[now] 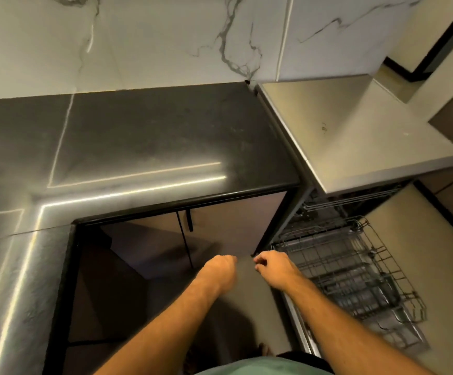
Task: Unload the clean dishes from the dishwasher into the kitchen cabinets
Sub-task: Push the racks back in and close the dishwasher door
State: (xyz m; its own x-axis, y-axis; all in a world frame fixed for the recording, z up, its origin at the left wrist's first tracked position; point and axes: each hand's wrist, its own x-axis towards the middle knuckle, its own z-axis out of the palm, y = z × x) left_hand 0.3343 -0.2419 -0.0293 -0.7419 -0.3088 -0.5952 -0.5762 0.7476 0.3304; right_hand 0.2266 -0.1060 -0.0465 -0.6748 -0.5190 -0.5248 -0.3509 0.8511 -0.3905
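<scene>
The dishwasher stands open at the lower right with its wire lower rack pulled out; I see no dishes in it. A second rack shows deeper inside. Lower cabinet doors with a black handle sit under the dark countertop. My left hand is curled into a fist in front of the cabinet door and holds nothing I can see. My right hand hovers beside the rack's near left corner, fingers loosely curled, with nothing in it.
A dark L-shaped countertop runs across the middle and down the left. A pale counter sits above the dishwasher. A marble wall lies behind. Beige floor lies between the cabinet and me.
</scene>
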